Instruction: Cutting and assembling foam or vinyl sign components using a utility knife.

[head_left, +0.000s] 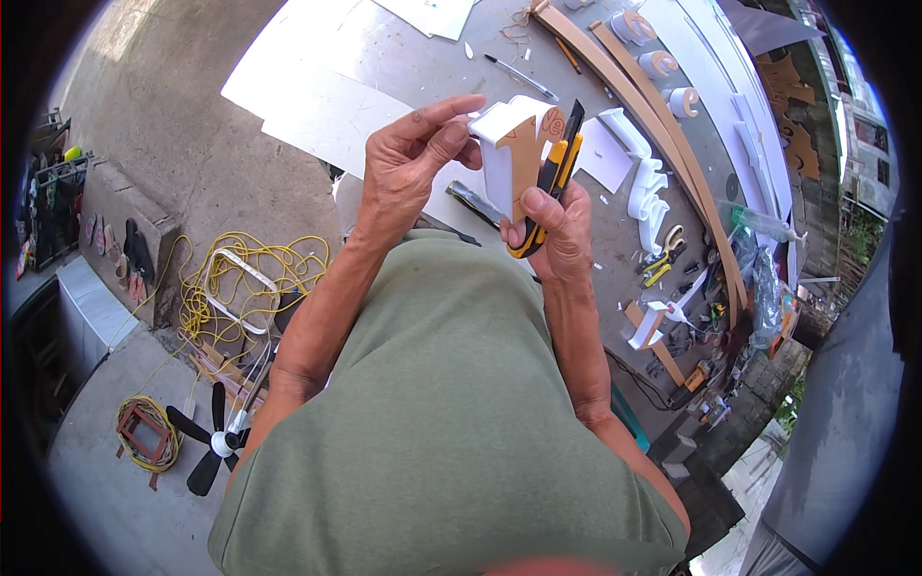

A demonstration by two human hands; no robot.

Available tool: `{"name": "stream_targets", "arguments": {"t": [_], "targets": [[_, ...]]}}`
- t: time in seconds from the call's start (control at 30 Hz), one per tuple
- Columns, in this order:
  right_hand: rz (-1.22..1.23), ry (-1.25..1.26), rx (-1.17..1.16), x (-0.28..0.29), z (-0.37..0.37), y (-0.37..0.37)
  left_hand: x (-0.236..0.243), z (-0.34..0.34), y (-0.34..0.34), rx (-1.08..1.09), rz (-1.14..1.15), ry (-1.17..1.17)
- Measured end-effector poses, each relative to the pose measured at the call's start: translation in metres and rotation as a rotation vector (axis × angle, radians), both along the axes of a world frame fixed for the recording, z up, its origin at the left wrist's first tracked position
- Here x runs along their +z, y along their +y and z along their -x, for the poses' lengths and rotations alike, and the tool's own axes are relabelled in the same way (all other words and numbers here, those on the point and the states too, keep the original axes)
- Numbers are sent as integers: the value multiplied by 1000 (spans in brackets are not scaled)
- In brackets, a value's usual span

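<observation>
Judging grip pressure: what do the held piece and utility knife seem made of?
Held piece: probably cardboard, given its matte brown face; its smooth white edging may be plastic. Utility knife: likely plastic body, given its smooth yellow and black surface.

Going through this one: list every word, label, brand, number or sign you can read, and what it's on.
Brown-faced white piece: hand-drawn marks on the brown face, one appearing circled; too small to read reliably.
Yellow-and-black cutter in the right hand: no lettering discernible.
Elsewhere: nothing legible.
</observation>
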State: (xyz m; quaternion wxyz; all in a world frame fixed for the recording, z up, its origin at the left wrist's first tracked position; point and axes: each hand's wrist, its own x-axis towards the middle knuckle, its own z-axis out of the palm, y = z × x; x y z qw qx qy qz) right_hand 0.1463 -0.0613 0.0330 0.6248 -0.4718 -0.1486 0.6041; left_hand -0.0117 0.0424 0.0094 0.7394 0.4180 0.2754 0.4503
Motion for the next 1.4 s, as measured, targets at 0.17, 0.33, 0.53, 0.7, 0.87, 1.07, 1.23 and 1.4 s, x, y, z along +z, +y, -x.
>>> {"name": "stream_targets", "arguments": {"t": [0.17,0.33,0.53,0.7,0.87,1.07,1.23,1.4], "targets": [[-42,-37,36,2,-2,0,6,4,1,-6,-150,77],[-33,-111,10,8,0,-2,13,10,7,-54,-277,100],[12,-396,23,11,4,-5,24,9,4,8,-588,219],[32,-485,38,12,5,-5,19,5,-3,16,-485,244],[83,-487,33,14,7,-2,15,-1,-5,-25,-296,189],[124,-464,49,11,3,8,5,-3,-3,-161,164,87],[149,-427,67,11,4,11,-3,3,-3,-254,185,131],[150,-457,72,11,6,13,-11,3,-6,-210,221,104]]}}
